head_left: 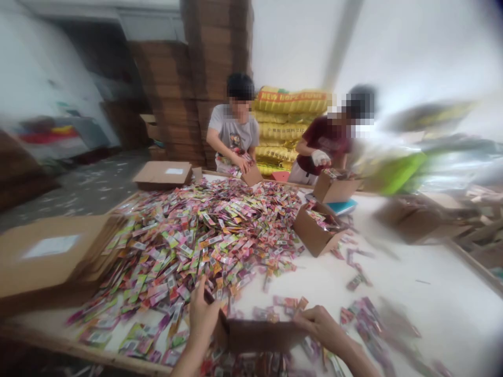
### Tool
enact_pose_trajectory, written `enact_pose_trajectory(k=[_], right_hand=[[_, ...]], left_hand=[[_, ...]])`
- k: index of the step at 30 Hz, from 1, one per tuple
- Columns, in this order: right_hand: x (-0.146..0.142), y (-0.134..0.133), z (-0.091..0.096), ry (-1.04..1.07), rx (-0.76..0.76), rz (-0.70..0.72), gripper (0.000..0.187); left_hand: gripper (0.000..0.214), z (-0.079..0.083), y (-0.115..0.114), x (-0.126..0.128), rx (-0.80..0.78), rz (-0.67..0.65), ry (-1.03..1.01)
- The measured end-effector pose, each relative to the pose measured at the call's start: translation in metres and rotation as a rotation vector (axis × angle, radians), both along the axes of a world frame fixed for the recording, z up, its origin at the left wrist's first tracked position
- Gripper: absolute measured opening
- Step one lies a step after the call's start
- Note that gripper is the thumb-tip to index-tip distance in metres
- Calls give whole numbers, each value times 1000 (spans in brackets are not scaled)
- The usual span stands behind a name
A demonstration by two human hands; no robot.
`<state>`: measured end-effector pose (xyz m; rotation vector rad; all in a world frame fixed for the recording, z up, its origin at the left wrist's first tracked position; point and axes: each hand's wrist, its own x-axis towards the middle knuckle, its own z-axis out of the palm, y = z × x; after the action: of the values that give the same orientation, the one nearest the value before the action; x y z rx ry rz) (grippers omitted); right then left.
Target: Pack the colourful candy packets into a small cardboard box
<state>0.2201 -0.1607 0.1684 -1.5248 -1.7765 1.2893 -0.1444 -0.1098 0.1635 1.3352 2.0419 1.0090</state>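
Close to me at the table's front, a small brown cardboard box (267,336) stands between my two hands. My left hand (204,314) is closed on its left side, one finger pointing up. On the other side, my right hand (319,325) grips the box's right top corner, fingers bent over the edge. A small packet lies by those fingertips; I cannot tell whether it is held. Beyond the box spreads a large heap of small colourful packets (212,235). Loose packets also lie under and around the box. Its inside is mostly hidden.
Two people stand across the table, one handling packets by a box, one gloved. A packet-filled carton (314,235) sits right of the heap, another carton (334,188) behind it. Flat cardboard (47,262) is stacked at left. Yellow sacks (279,131) are piled behind.
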Motion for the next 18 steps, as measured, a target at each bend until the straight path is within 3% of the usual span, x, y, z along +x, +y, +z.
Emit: enact_pose_trajectory(k=[3, 8, 11, 13, 15, 18], right_hand=[[4, -1, 8, -90, 74, -38, 59], [-5, -3, 6, -250, 230, -388, 62], [-15, -8, 5, -352, 243, -542, 60], [-18, -11, 7, -370, 189, -510, 57], [-17, -14, 11, -355, 123, -374, 54], [-11, -16, 22, -324, 87, -185, 51]], left_hand=[[75, 7, 4, 13, 78, -20, -16], [64, 27, 7, 2, 211, -221, -54], [76, 15, 20, -16, 160, -185, -52], [64, -2, 30, -26, 127, -190, -21], [33, -15, 37, -31, 134, -255, 39], [12, -19, 42, -30, 212, -350, 115]])
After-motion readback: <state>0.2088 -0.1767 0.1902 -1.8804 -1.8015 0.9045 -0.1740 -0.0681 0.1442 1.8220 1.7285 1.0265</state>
